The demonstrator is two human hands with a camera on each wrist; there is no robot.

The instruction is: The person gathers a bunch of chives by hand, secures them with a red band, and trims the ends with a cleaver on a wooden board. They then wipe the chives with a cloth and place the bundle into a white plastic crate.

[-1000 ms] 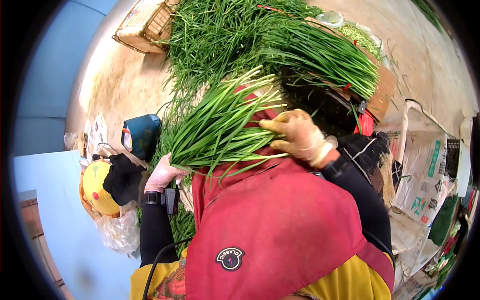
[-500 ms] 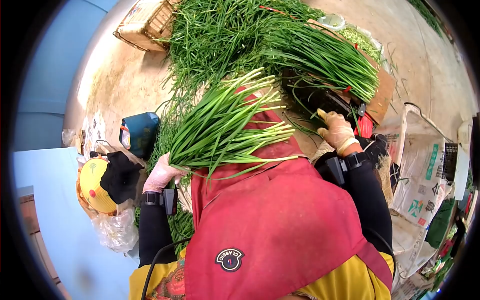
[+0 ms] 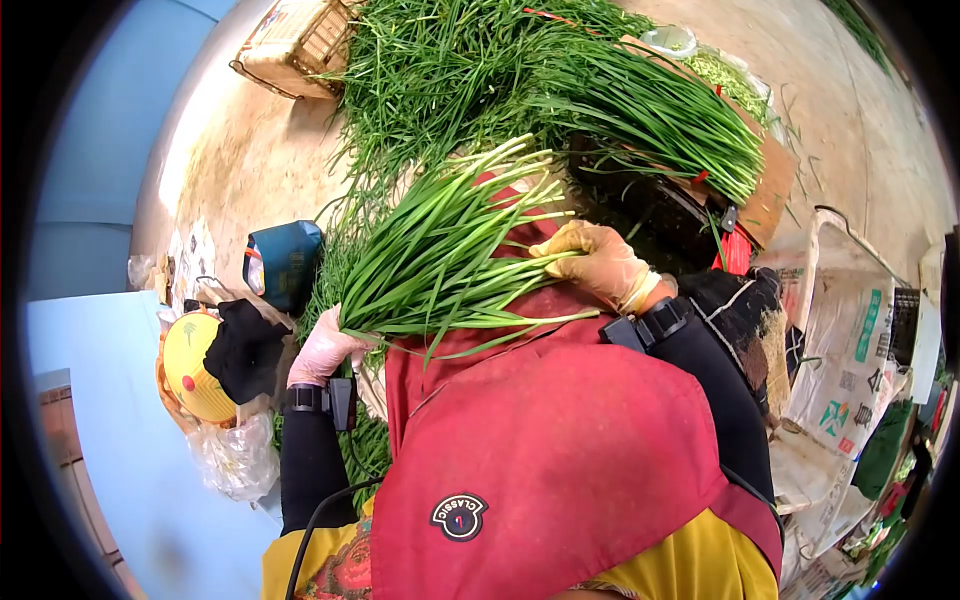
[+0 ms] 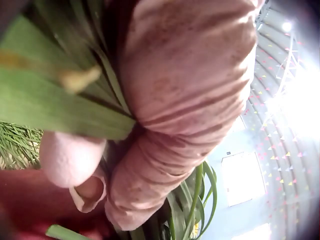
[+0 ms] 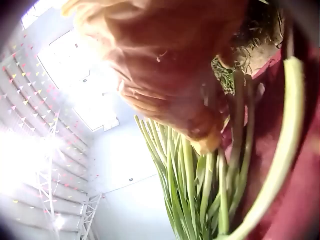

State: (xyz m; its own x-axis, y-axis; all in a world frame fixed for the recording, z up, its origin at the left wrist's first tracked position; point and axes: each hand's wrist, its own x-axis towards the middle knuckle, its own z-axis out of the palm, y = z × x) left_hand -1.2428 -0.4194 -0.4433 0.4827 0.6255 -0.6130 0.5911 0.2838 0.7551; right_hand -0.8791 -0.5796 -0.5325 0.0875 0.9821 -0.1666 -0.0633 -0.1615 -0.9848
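Observation:
A loose bunch of garlic chives [image 3: 440, 260] lies across the lap over a red apron [image 3: 560, 430], pale stem ends fanned toward the upper right. My left hand [image 3: 328, 348], in a thin pinkish glove, grips the leafy end; in the left wrist view its fingers [image 4: 145, 170] curl round flat green leaves. At the stem end, my right hand [image 3: 598, 262] wears a stained yellowish glove and pinches some stalks. The right wrist view has a fingertip [image 5: 206, 144] against the pale stems [image 5: 187, 170], with the thumb mostly hidden.
A big heap of chives [image 3: 440, 80] covers the floor ahead. Sorted chives [image 3: 660, 120] lie on cardboard [image 3: 775, 190] at upper right. A wicker basket [image 3: 295, 50], teal bag [image 3: 284, 262] and yellow round object [image 3: 198, 362] are leftward; a white printed sack [image 3: 840, 350] is rightward.
My right hand moved from the stem ends out to the right beside the dark crate, then came back to the stems. My left hand has kept its hold on the leafy end.

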